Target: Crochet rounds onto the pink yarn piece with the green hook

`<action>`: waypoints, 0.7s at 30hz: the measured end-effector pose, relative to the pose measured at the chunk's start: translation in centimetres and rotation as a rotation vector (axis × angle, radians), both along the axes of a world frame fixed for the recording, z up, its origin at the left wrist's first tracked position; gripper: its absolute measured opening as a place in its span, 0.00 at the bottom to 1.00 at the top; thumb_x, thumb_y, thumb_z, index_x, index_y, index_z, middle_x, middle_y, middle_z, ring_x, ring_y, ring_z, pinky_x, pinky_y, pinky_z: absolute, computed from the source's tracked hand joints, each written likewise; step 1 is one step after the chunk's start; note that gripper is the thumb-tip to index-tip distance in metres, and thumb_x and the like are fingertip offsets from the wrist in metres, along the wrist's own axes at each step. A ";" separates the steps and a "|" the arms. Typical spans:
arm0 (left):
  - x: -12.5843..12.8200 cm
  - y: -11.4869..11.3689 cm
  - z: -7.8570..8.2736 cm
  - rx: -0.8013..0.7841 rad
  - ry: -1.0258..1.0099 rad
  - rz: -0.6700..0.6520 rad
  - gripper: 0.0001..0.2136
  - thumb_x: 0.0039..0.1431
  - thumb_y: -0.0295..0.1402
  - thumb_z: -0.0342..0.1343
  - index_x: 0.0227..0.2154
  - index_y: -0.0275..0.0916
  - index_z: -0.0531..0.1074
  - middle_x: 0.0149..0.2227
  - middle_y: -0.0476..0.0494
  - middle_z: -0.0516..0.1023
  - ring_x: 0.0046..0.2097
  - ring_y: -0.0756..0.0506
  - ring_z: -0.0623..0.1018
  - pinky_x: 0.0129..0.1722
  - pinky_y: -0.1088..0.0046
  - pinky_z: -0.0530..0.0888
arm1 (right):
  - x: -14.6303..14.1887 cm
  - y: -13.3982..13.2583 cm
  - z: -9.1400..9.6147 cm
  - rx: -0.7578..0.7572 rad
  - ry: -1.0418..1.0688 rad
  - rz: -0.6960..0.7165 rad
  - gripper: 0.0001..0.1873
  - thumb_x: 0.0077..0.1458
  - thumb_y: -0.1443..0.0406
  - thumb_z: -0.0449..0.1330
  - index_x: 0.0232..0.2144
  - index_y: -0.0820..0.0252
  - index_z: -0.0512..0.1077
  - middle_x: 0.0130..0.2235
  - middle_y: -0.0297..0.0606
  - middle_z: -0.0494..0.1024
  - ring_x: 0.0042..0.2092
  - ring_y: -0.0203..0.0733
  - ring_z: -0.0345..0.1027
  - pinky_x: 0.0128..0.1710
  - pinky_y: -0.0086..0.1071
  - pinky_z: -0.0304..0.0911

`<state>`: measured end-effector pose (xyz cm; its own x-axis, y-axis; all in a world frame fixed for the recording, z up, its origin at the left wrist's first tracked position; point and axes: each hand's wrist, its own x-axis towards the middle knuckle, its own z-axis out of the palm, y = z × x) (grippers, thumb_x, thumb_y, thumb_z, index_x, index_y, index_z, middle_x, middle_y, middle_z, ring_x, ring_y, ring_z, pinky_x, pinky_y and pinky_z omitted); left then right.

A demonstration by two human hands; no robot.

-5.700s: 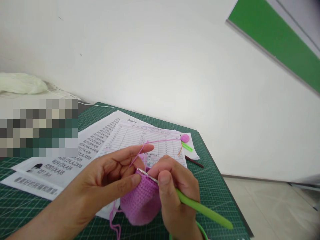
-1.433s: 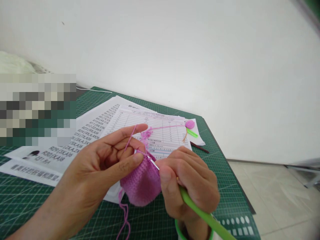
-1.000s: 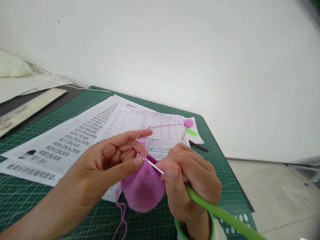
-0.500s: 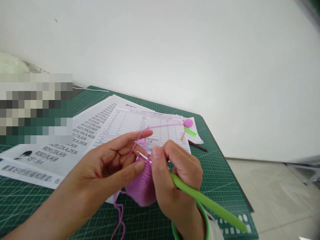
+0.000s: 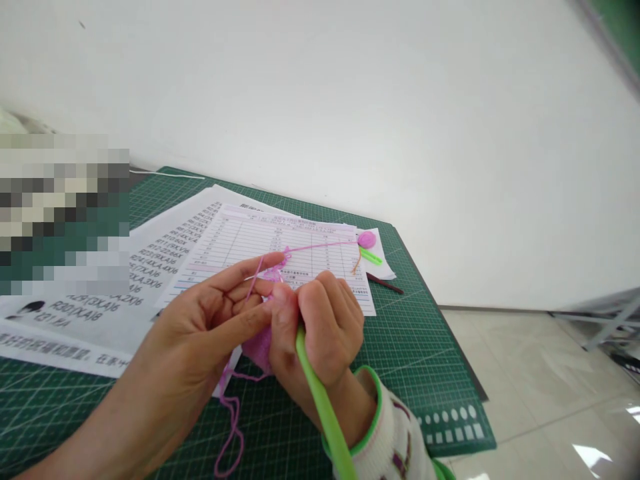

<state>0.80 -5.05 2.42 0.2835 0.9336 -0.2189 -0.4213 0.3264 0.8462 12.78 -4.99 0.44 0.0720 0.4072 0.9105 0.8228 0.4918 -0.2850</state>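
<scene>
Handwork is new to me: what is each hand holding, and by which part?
Right hand: green-handled tool, toward the handle's front end. Left hand: pink stitched piece, pinched near its top.

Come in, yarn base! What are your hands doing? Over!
Left hand holding pink crochet piece. Right hand gripping green hook. Hook tip hidden from view by right hand.
</scene>
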 end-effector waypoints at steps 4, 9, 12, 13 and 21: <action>-0.6 0.4 0.6 -0.112 -0.045 -0.094 0.18 0.47 0.31 0.71 0.44 0.44 0.80 0.34 0.48 0.85 0.34 0.49 0.81 0.33 0.82 0.79 | 0.7 -0.6 0.7 -0.010 -0.029 0.112 0.17 0.67 0.64 0.50 0.23 0.57 0.61 0.21 0.30 0.63 0.25 0.34 0.56 0.26 0.32 0.54; -1.4 0.8 0.7 -0.222 -0.058 -0.145 0.26 0.43 0.32 0.73 0.49 0.44 0.79 0.37 0.44 0.85 0.38 0.44 0.82 0.35 0.77 0.80 | 1.5 -1.3 1.5 -0.029 -0.004 0.229 0.16 0.66 0.64 0.51 0.25 0.60 0.65 0.22 0.32 0.68 0.25 0.33 0.61 0.26 0.31 0.59; -1.7 1.0 0.8 -0.236 -0.108 -0.184 0.22 0.46 0.29 0.71 0.46 0.45 0.80 0.36 0.45 0.86 0.33 0.48 0.81 0.32 0.81 0.79 | 1.7 -1.2 1.9 -0.028 0.030 0.320 0.15 0.65 0.65 0.53 0.26 0.62 0.68 0.22 0.33 0.71 0.25 0.32 0.62 0.25 0.31 0.59; -1.8 1.0 0.8 -0.239 -0.125 -0.199 0.20 0.47 0.28 0.71 0.46 0.44 0.80 0.36 0.45 0.86 0.33 0.49 0.81 0.33 0.81 0.79 | 1.8 -1.2 2.0 -0.031 0.040 0.350 0.15 0.65 0.65 0.52 0.26 0.63 0.69 0.23 0.33 0.72 0.25 0.32 0.63 0.25 0.32 0.59; -2.0 1.0 0.3 -0.249 -0.206 -0.232 0.24 0.48 0.22 0.68 0.50 0.43 0.78 0.36 0.46 0.87 0.36 0.48 0.82 0.37 0.80 0.80 | 2.6 -1.6 2.8 -0.050 0.084 0.433 0.18 0.62 0.70 0.52 0.19 0.61 0.66 0.20 0.33 0.70 0.22 0.31 0.59 0.23 0.33 0.53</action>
